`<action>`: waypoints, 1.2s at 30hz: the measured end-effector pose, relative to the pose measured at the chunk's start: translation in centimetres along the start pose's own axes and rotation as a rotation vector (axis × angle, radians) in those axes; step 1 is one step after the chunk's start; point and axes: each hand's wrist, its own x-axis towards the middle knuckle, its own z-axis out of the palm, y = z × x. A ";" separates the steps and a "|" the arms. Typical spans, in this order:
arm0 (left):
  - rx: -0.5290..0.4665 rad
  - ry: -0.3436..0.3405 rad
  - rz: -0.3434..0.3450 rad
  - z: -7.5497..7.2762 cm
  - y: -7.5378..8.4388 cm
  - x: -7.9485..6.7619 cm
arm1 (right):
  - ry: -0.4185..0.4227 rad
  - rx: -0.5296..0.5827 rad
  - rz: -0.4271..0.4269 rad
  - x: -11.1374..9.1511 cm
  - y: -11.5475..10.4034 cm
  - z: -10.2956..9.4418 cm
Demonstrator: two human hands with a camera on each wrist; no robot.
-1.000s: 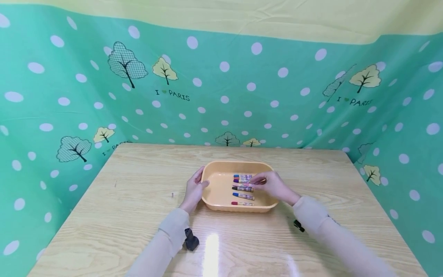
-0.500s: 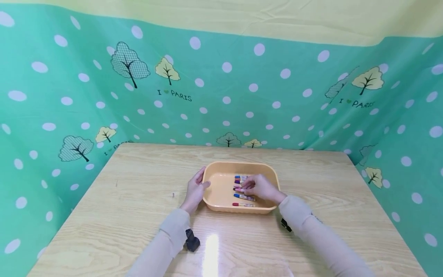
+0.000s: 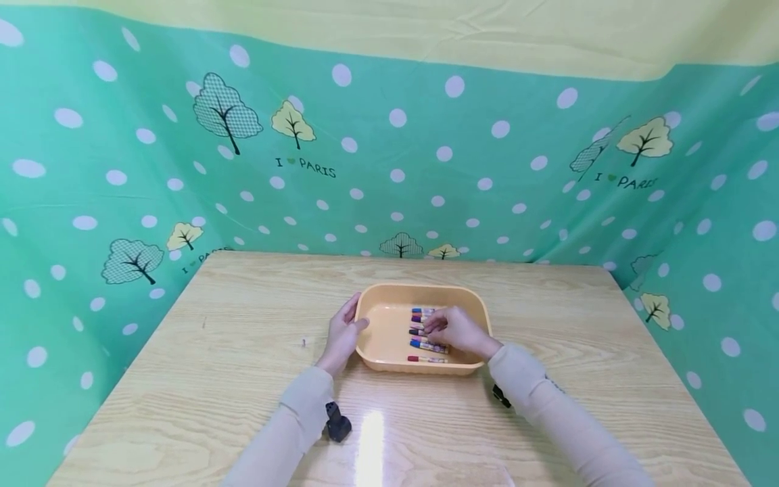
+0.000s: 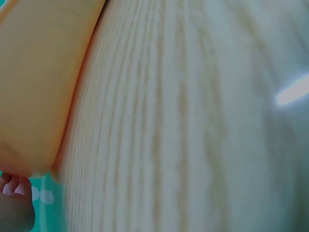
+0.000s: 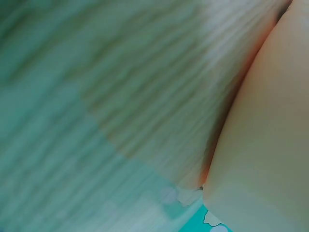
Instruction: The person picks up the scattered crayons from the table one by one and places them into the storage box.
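Note:
A shallow peach-orange plastic tray (image 3: 382, 287) sits on the table in the head view. My left hand (image 3: 342, 337) grips its left wall, thumb over the rim; in the left wrist view the fingers (image 4: 13, 186) touch the tray's outside. Several short crayons lie in a column inside: a red crayon (image 3: 420, 360), a blue crayon (image 3: 420, 344), a black crayon (image 3: 415, 331), and others behind. My right hand (image 3: 459, 331) reaches over the right side with bent fingers above the crayons. A pink crayon (image 3: 418, 339) shows beside its thumb; whether the fingers pinch it is hidden.
The wood-grain table (image 3: 255, 297) extends around the tray, with a tiny scrap (image 3: 303, 342) left of it. Green dotted cloth (image 3: 395, 176) hangs behind and at the sides. Each wrist wears a black camera (image 3: 337, 423).
My right hand has shifted left and toward me, deeper over the crayons. A pink crayon, earlier over the black one, now shows between the black and blue ones. My left hand keeps its grip.

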 end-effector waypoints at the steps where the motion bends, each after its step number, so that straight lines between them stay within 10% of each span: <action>1: 0.001 -0.001 0.001 0.0 0.0 0.0 | 0.001 0.003 0.007 0.0 0.0 0.0; 18: 0.015 0.014 0.000 -0.2 -0.2 0.0 | 0.165 0.071 0.017 -1.2 -1.6 -0.8; 36: 0.008 0.013 0.000 0.0 0.0 -0.1 | 0.254 0.025 0.043 -9.1 0.9 -6.2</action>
